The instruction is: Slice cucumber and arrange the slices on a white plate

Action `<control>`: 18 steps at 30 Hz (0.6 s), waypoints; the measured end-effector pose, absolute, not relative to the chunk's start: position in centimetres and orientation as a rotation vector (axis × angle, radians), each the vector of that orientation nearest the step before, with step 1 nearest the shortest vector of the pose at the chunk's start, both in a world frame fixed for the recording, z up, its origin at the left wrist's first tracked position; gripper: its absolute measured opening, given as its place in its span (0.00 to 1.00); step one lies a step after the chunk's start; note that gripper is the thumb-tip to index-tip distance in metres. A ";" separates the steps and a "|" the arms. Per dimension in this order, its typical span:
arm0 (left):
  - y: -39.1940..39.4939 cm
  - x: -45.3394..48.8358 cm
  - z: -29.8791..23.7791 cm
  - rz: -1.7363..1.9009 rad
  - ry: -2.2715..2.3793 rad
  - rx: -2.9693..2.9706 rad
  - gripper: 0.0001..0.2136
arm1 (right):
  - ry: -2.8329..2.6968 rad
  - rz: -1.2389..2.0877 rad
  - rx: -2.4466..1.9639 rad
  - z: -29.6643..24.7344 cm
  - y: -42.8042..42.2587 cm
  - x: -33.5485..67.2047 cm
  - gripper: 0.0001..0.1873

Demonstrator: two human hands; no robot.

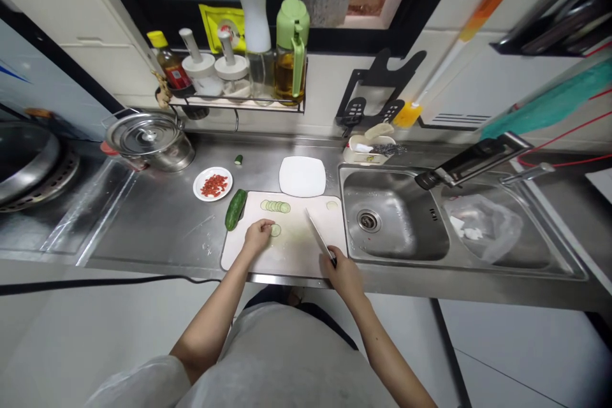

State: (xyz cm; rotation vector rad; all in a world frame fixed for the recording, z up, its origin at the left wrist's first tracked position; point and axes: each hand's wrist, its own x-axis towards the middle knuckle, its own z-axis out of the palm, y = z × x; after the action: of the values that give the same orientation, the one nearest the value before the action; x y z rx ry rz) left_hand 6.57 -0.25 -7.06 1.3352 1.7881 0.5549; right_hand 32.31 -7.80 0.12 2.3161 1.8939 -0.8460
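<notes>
The left hand [259, 234] rests curled on the pale cutting board [287, 254], fingertips touching a cucumber slice [276, 230]; the right hand [343, 274] is closed around the handle of a knife [318, 239], blade angled over the board; for clean cutting, I judge the fingertips should stay tucked and the blade come straight down. A row of thin round slices [276, 206] lies near the board's far edge; the glossy green cucumber half [235, 209] sits at the left edge, beside a white plate of red chilli pieces [213, 184]; the steel counter [157, 223] looks smooth and shiny.
</notes>
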 end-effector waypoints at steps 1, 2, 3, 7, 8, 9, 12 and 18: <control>-0.4 6.5 -6.9 0.543 1.799 1.349 0.15 | 1.895 -0.845 2.307 0.2 -7.8 32.2 0.21; -0.4 6.4 -6.7 0.535 1.806 1.373 0.14 | 1.894 -0.845 2.297 0.3 -7.7 32.1 0.21; -0.4 6.4 -6.5 0.529 1.812 1.407 0.14 | 1.896 -0.846 2.284 0.3 -7.7 32.0 0.22; -0.2 6.2 -5.6 0.471 1.838 1.605 0.14 | 1.954 -0.815 2.178 0.5 -7.8 31.7 0.21; -0.1 6.1 -5.4 0.455 1.848 1.648 0.14 | 1.978 -0.801 2.137 0.6 -7.9 31.6 0.20; -0.1 6.0 -5.4 0.446 1.861 1.680 0.14 | 2.002 -0.790 2.093 0.7 -8.0 31.5 0.20; -0.1 5.7 -5.5 0.449 1.919 1.689 0.13 | 2.065 -0.773 1.956 1.3 -8.3 30.8 0.18; -0.5 5.5 -6.1 0.462 1.957 1.614 0.10 | 2.087 -0.755 1.754 2.5 -8.2 28.4 0.14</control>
State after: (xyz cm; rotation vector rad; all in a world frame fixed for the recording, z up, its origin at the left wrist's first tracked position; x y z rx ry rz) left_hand 5.55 -0.46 -6.09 1.6143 1.9569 0.4622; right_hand 28.42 -8.19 2.51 1.7541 2.0874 -0.7552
